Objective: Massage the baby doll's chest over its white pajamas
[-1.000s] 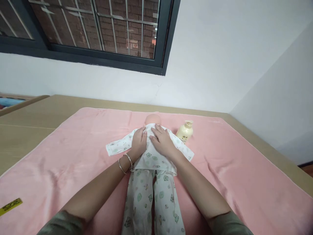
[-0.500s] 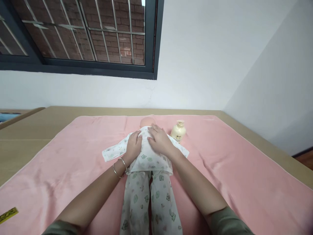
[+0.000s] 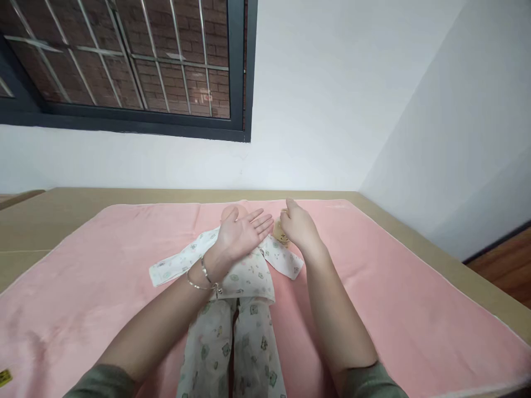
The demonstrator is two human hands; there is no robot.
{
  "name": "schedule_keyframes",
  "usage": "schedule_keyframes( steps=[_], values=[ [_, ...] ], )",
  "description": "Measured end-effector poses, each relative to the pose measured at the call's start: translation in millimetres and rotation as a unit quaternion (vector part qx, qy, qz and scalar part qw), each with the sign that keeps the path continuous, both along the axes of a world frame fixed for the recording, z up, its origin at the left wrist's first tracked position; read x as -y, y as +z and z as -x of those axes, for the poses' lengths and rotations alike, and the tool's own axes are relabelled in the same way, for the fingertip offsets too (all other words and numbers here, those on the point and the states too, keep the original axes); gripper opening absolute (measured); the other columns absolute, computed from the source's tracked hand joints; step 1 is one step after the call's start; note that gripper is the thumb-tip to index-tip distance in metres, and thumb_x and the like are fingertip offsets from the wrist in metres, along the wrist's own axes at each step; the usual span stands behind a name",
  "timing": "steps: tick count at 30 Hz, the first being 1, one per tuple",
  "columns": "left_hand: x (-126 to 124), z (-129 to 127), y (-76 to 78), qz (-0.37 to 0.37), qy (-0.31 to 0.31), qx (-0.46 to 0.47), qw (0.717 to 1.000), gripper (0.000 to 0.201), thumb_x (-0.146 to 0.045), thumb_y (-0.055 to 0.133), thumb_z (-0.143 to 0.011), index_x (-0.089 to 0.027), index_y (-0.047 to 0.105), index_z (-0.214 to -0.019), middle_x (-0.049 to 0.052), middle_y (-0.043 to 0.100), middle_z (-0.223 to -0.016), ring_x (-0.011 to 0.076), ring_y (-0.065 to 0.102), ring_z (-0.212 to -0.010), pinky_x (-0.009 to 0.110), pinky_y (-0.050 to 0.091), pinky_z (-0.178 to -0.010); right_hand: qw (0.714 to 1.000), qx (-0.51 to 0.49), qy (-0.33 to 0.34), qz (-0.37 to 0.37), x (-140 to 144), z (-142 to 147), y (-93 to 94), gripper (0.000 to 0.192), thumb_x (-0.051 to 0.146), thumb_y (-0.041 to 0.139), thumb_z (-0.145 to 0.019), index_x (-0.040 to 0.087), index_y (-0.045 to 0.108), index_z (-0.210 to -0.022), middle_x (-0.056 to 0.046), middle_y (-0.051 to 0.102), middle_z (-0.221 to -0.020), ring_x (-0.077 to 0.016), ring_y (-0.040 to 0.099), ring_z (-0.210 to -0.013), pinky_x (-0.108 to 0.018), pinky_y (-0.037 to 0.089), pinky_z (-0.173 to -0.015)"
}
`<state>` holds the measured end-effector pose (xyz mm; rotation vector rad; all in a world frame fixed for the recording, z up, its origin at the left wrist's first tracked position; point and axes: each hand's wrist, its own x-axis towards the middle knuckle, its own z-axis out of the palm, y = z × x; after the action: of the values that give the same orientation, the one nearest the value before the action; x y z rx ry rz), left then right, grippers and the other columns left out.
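My left hand (image 3: 244, 233) is open, palm up, with its fingers stretched toward the bottle. It hovers over the upper body of a doll dressed in a white patterned top (image 3: 249, 279) and matching trousers (image 3: 255, 342). Part of the doll's round head (image 3: 232, 211) shows behind that hand. Beside the doll stands a cream pump bottle (image 3: 281, 232). My right hand (image 3: 301, 224) has its fingers curled at the top of the bottle, hiding the pump head.
A pink cloth (image 3: 373, 298) covers most of the wooden surface (image 3: 83, 213). A small yellow-and-black strip (image 3: 5, 377) lies at the lower left. Behind are a white wall (image 3: 315, 110) and a barred window (image 3: 166, 72).
Both hands have left the doll's back. My left hand has turned palm up, and my right hand has moved right to the bottle's pump. The view has shifted slightly right.
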<state>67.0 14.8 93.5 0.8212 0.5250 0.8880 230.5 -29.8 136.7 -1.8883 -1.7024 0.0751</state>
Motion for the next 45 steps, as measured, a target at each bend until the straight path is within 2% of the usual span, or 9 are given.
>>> schedule_keyframes(
  steps=[4,10,18,25,33,37,40,43,45],
  values=[
    [-10,-29,20.9,0.180,-0.012,0.159,0.971,0.078,-0.059,0.024,-0.101,-0.008,0.029,-0.158,0.025,0.047,-0.155,0.0267,0.052,-0.142,0.038,0.059,-0.099,0.997,0.062,0.016,0.053,-4,2,-4.8,0.056,0.009,0.032,-0.093,0.000,0.046,-0.146,-0.022,0.050,-0.153,-0.0261,0.047,-0.142,-0.037,0.033,-0.118],
    [-12,-43,22.0,0.201,-0.006,0.187,0.961,0.078,-0.057,0.027,-0.102,-0.002,0.028,-0.157,0.028,0.048,-0.152,0.0272,0.061,-0.132,0.035,0.061,-0.095,0.985,0.165,-0.017,0.040,-9,14,-12.3,0.044,0.012,0.034,-0.096,0.004,0.059,-0.131,-0.021,0.070,-0.127,-0.0273,0.058,-0.131,-0.049,0.006,-0.126],
    [-2,-5,8.5,0.204,-0.015,0.144,0.968,0.073,-0.057,0.031,-0.101,-0.009,0.038,-0.155,0.023,0.052,-0.152,0.0270,0.059,-0.134,0.034,0.060,-0.091,0.974,0.222,-0.045,0.003,-18,15,-23.1,0.046,0.012,0.040,-0.093,0.003,0.057,-0.134,-0.022,0.069,-0.129,-0.0263,0.058,-0.132,-0.046,0.003,-0.124],
    [0,38,-7.6,0.212,0.002,0.167,0.963,0.069,-0.051,0.037,-0.099,-0.011,0.039,-0.155,0.022,0.056,-0.149,0.0271,0.063,-0.130,0.036,0.058,-0.094,0.970,0.221,-0.091,0.038,-20,25,-11.7,0.045,0.008,0.035,-0.092,0.008,0.065,-0.126,-0.018,0.075,-0.114,-0.0236,0.071,-0.108,-0.043,0.011,-0.123],
    [17,66,13.2,0.206,0.020,0.188,0.960,0.068,-0.047,0.040,-0.097,-0.008,0.040,-0.153,0.021,0.058,-0.147,0.0293,0.061,-0.131,0.037,0.055,-0.093,0.969,0.185,-0.119,0.110,-18,35,3.4,0.048,0.009,0.034,-0.093,0.011,0.065,-0.129,-0.017,0.076,-0.115,-0.0234,0.069,-0.115,-0.043,0.015,-0.124],
    [32,77,30.1,0.183,0.000,0.199,0.963,0.064,-0.046,0.039,-0.097,-0.013,0.043,-0.152,0.020,0.057,-0.149,0.0330,0.058,-0.134,0.045,0.049,-0.101,0.979,0.141,-0.115,0.094,-16,41,-0.3,0.049,0.015,0.032,-0.097,0.012,0.059,-0.138,-0.021,0.065,-0.136,-0.0317,0.056,-0.135,-0.063,0.010,-0.123],
    [43,80,40.1,0.154,0.006,0.193,0.969,0.061,-0.050,0.038,-0.098,-0.019,0.047,-0.149,0.015,0.052,-0.154,0.0362,0.054,-0.137,0.058,0.040,-0.110,0.994,0.079,-0.070,0.020,-13,56,-5.5,0.055,0.035,0.028,-0.104,0.013,0.042,-0.154,-0.020,0.044,-0.158,-0.0386,0.021,-0.155,-0.076,0.006,-0.118],
    [54,79,49.9,0.131,0.000,0.207,0.970,0.059,-0.053,0.037,-0.099,-0.022,0.049,-0.147,0.013,0.050,-0.156,0.0355,0.053,-0.137,0.059,0.044,-0.110,0.997,-0.005,0.062,-0.039,2,88,-13.5,0.066,0.054,0.030,-0.104,0.022,0.026,-0.162,-0.012,0.010,-0.172,-0.0376,-0.008,-0.158,-0.074,0.009,-0.120],
    [61,79,56.2,0.126,0.019,0.211,0.969,0.058,-0.052,0.034,-0.101,-0.021,0.051,-0.146,0.013,0.051,-0.154,0.0326,0.052,-0.139,0.053,0.047,-0.111,0.981,-0.059,0.181,-0.043,24,115,-19.1,0.070,0.058,0.029,-0.104,0.025,0.015,-0.165,-0.009,0.000,-0.173,-0.0330,-0.009,-0.159,-0.067,0.009,-0.124]
  ],
)
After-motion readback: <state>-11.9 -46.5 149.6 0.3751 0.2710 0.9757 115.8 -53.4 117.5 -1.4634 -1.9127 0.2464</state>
